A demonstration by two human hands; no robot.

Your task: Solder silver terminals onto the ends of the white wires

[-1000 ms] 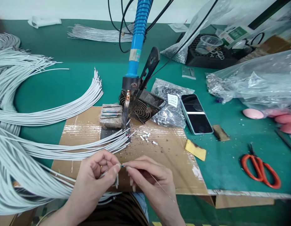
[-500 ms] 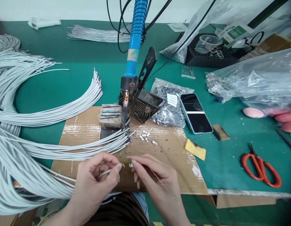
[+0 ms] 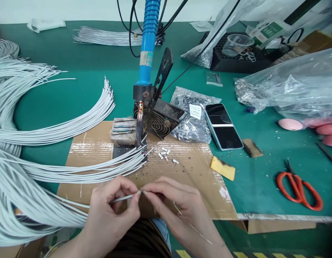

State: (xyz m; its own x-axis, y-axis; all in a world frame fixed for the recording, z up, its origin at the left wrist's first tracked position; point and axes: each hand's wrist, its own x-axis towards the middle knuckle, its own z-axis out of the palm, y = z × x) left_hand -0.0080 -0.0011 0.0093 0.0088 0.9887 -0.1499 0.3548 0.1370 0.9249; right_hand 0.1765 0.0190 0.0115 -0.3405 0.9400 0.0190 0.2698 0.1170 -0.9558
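Note:
My left hand [image 3: 112, 213] is closed, pinching a white cable [image 3: 123, 198] close to its end. My right hand [image 3: 182, 208] is closed too, its thumb and forefinger meeting the left fingertips over the cable end. The small white connector in its pinch is almost wholly covered by the fingers now. A thin silvery wire [image 3: 199, 233] runs out of the right hand, back across the wrist. Beyond the hands, several loose small white connectors [image 3: 164, 154] lie on the cardboard [image 3: 198, 193]. A blue-handled soldering iron [image 3: 148, 46] stands tip down over a bundle of white cables [image 3: 101, 172].
Curved cable bundles [image 3: 28, 200] fill the left side. Past the cardboard are a bag of small parts [image 3: 191, 123], a phone [image 3: 224, 127], a yellow sponge [image 3: 222, 168] and red-handled scissors [image 3: 299, 190]. Large plastic bags [image 3: 292, 82] lie at the right.
My hands have come together: the gap between the cable end and the connector has closed at the fingertips. The whole view has shifted slightly.

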